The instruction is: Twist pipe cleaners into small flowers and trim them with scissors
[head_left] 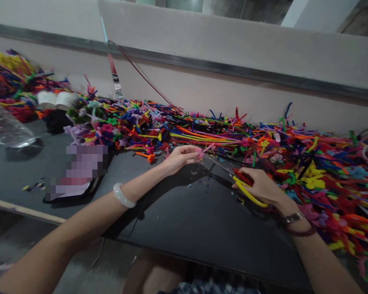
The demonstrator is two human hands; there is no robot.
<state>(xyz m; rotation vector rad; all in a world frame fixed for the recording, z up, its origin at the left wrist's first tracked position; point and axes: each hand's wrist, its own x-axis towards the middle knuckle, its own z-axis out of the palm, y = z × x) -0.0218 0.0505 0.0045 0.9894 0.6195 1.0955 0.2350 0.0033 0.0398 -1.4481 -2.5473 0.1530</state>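
Note:
Between the fingertips of my left hand (181,159) is a small pink pipe-cleaner piece (200,152), bent or looped, with a stem pointing up to the right. My right hand (259,185) is wrapped round the handles of a pair of scissors (241,183), one handle red and one yellow. The blades run up and to the left and reach the pink piece; whether they touch it I cannot tell. Small coloured clippings (202,183) lie on the dark tabletop (184,220) under both hands.
A long heap of colourful pipe cleaners (208,136) lines the wall and spreads down the right side. At left lie a phone-like item (79,175), pixelated over, and a clear plastic bottle (12,130). White rolls (57,99) sit by the heap. A thin cable (141,73) hangs down the wall.

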